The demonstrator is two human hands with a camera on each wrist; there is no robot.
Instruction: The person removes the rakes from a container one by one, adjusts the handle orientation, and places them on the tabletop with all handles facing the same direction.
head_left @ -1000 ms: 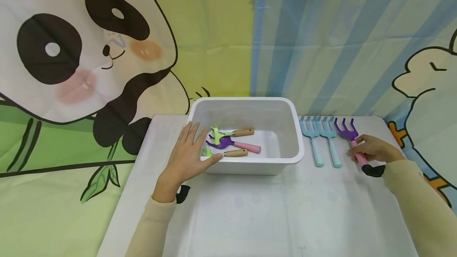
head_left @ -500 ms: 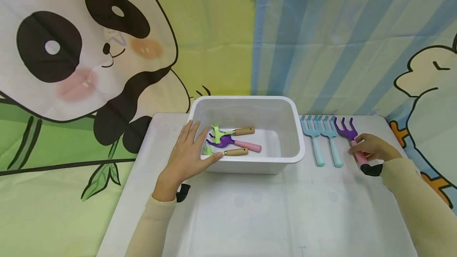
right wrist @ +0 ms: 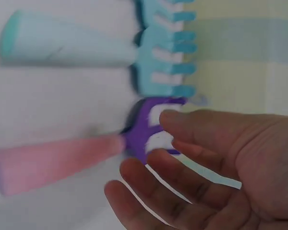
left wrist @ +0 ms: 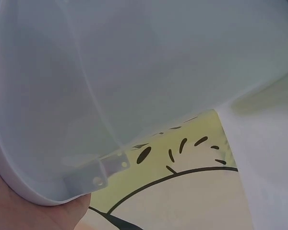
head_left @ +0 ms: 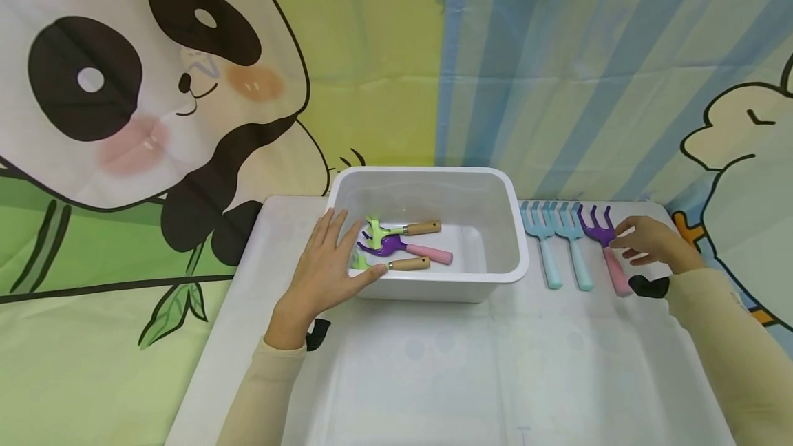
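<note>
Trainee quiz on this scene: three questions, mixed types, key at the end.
1. True or false: the right hand is touching the tub.
2. Fill in: in the tub, the middle tool, between two wooden-handled tools, has a ____ handle.
3. Count: how many tools lie on the table outside the tub?

Key:
1. False; it is by the purple fork, and the left hand is on the tub.
2. Pink.
3. Three: two blue forks and the purple fork.
</note>
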